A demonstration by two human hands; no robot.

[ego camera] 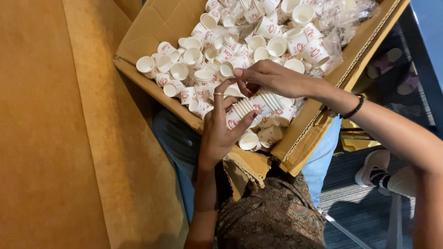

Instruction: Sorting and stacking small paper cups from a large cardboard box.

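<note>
Between my two hands, over the near corner of the box, lies a short stack of paper cups [251, 108], nested white cups with red print, tilted so its rims point far and to the right. My left hand [220, 127] grasps the stack from below and the near side, thumb laid across its lower end and fingers curled round the back; a ring sits on one finger. My right hand [272, 78] comes in from the right and pinches at the upper end of the stack, fingertips closed on the rim of the topmost cup, though I cannot tell exactly how many cups they catch. A dark bracelet [353, 108] circles my right wrist.

Just under and around the stack, loose cups [184, 62] of the same kind lie heaped in an open cardboard box [314, 124], some upright, some on their sides, filling it from the near edge to the far end. Crumpled clear plastic wrap [337, 23] lies over the cups at the far right of the box. The box rests on my lap, against patterned brown cloth and blue trousers. To the left runs a broad orange-brown surface [50, 138]. Down at the right, on a dark floor, I see a sandalled foot [376, 170] in a striped sock.
</note>
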